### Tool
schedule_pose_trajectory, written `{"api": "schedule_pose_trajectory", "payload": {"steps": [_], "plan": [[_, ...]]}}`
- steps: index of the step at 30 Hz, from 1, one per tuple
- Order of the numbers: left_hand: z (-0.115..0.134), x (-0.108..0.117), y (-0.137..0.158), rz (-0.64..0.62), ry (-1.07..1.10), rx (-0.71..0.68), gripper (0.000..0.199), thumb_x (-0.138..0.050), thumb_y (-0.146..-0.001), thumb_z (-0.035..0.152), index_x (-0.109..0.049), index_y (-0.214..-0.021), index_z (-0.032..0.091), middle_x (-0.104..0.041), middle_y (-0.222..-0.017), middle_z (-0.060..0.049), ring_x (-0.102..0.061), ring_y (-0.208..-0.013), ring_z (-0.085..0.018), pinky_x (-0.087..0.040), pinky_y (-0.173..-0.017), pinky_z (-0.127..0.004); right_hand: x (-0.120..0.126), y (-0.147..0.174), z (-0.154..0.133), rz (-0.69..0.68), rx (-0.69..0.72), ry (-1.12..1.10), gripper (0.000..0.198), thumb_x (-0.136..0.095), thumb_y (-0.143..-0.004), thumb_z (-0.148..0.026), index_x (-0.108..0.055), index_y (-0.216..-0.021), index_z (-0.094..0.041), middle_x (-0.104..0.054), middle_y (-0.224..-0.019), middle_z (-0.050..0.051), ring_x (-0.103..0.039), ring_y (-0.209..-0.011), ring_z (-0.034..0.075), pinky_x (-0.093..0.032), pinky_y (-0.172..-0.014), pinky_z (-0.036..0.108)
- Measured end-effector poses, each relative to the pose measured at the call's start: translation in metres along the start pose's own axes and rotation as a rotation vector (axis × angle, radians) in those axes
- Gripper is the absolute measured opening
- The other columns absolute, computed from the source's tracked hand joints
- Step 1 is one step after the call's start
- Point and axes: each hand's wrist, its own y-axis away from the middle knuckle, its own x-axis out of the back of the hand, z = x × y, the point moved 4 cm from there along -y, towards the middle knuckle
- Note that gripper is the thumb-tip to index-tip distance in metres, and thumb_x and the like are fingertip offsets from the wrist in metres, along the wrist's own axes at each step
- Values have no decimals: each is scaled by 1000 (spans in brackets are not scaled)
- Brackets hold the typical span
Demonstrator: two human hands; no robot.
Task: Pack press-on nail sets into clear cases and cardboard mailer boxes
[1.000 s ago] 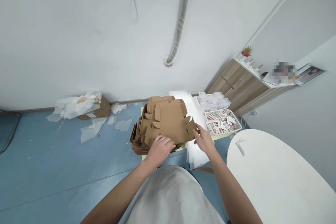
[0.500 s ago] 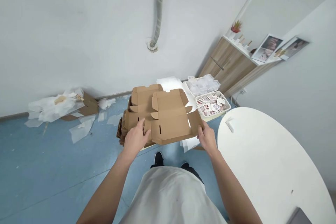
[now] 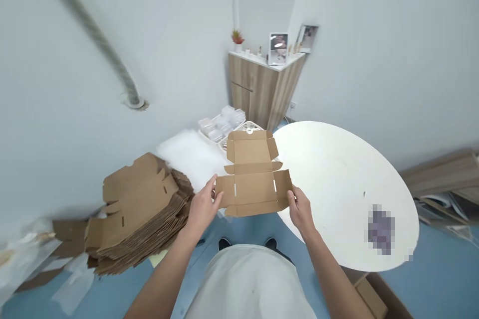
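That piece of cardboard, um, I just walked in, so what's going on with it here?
A person is holding an unfolded cardboard box blank in front of their body with both hands. The left hand grips its left side flap, and the right hand grips the right one. It has not been made up into a box. A stack of similar blanks lies to the person's left, and a white table stands to the right.
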Motion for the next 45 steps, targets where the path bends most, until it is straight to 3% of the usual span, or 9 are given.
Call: {"api": "schedule_pose_trajectory", "payload": {"steps": [5,11,15,20,30,33,37,42,45], "plan": [[60,-69,-13,-120,14,-145,54,-44,-79,29,-28,-130,19,-58,-84,-3,-56,-69,-15,-43,-65,-27,49,22,76,73,-170,65,30,-29,-84,-32,-56,-81,-19,-47,-69,2,-48,-63,16,-39,-58,28],[120,-154,-28,-362,75,-249,56,-46,-77,26,-27,-130,20,-58,-83,-2,-56,-67,-15,-44,-64,-28,89,61,145,63,-330,106,32,-30,-80,-24,-52,-103,-20,-50,-75,3,-50,-68,16,-40,-63,28],[144,-203,-36,-521,135,-281,56,-46,-77,27,-27,-129,19,-57,-87,-3,-55,-65,-13,-45,-66,-28,98,87,184,70,-456,112,35,-31,-78,-20,-50,-108,-20,-51,-81,4,-52,-77,18,-40,-67,29],[152,-244,-41,-656,157,-256,54,-47,-77,29,-30,-126,16,-56,-88,-4,-55,-64,-12,-46,-67,-30,80,108,217,76,-621,63,38,-34,-74,-17,-49,-110,-20,-51,-83,4,-54,-78,18,-42,-66,28],[136,-276,-79,-713,281,-202,47,-45,-78,28,-35,-122,14,-59,-94,-7,-59,-71,-14,-48,-69,-30,64,84,211,196,-638,2,43,-35,-74,-15,-48,-114,-19,-55,-91,6,-56,-75,16,-45,-71,30],[136,-276,-87,-585,274,-276,47,-45,-78,27,-35,-122,13,-53,-108,-12,-55,-94,-18,-45,-80,-33,64,73,206,240,-643,66,47,-36,-75,-16,-42,-121,-17,-54,-99,9,-57,-74,16,-45,-75,31],[135,-263,-74,-407,112,-426,49,-48,-76,32,-38,-122,16,-40,-126,-14,-34,-119,-26,-32,-94,-42,66,65,198,315,-661,202,53,-40,-75,-22,-34,-128,-17,-50,-109,11,-54,-85,20,-44,-78,34],[139,-260,-38,-624,-5,-735,48,-56,-70,38,-48,-114,23,-41,-128,-10,-30,-122,-29,-21,-99,-45,78,52,199,307,-654,316,53,-43,-75,-26,-36,-127,-18,-47,-114,12,-43,-107,26,-36,-88,39],[142,-266,-30,-704,-74,-763,52,-61,-66,37,-48,-114,24,-40,-130,-9,-28,-123,-30,-16,-99,-48,89,35,209,267,-657,342,51,-43,-76,-28,-37,-126,-17,-47,-116,13,-41,-111,27,-34,-90,41]]}}
